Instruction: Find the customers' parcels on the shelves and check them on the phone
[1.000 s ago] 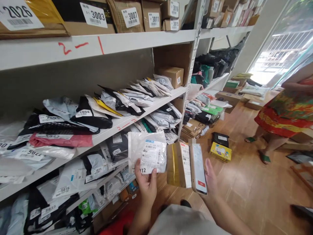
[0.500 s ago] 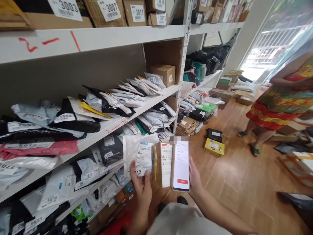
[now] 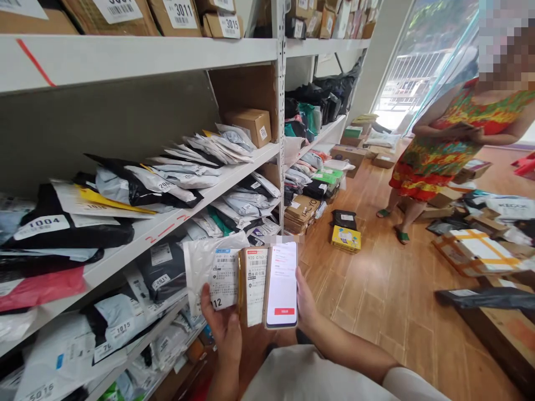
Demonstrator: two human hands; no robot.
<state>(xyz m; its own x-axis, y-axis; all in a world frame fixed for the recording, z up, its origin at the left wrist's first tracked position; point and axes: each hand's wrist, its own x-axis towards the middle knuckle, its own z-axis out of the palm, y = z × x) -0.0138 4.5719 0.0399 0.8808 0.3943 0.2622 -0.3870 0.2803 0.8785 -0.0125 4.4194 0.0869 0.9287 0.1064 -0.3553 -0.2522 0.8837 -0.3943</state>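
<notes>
My left hand (image 3: pixel 223 328) is closed on a white plastic mailer bag (image 3: pixel 196 270), with the thumb on its front by a printed shipping label. In my right hand (image 3: pixel 308 298) is an upright smartphone (image 3: pixel 281 284), its lit screen facing me with a red button near the bottom. Between the bag and the phone stands a small brown parcel (image 3: pixel 256 284) with a white label. Its right edge is behind the phone, and I cannot tell which hand supports it. The fingers behind the phone are hidden.
White shelves (image 3: pixel 234 170) full of numbered mailer bags and cartons run along the left. Another person (image 3: pixel 443 147) stands at the right, both hands at a small object. On the wooden floor lie a yellow box (image 3: pixel 346 239), a black package (image 3: pixel 344 219) and a white box with orange tape (image 3: pixel 472 250).
My view has turned to the right, so the shelves and my hands sit further left in the picture. More of the other person and the floor parcels shows. Both hands keep their hold.
</notes>
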